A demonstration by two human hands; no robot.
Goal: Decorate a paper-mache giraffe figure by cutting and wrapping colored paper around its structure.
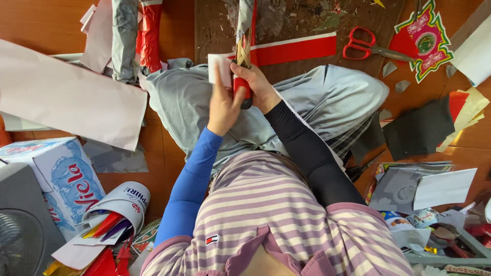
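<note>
Gripping a red, stick-like bundle (241, 82), the right hand (255, 87) is closed round it above the lap, fingers curled; the left hand (223, 105) pinches a small white card (219, 69) just beside it. Beyond — a glossy red paper strip (296, 49) and red-handled scissors (365, 46) on the worn wooden floor (174, 30).

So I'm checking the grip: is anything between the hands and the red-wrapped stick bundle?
Nothing visible. The right hand grips the red-wrapped bundle directly, and the left hand presses white paper against its side.
</note>
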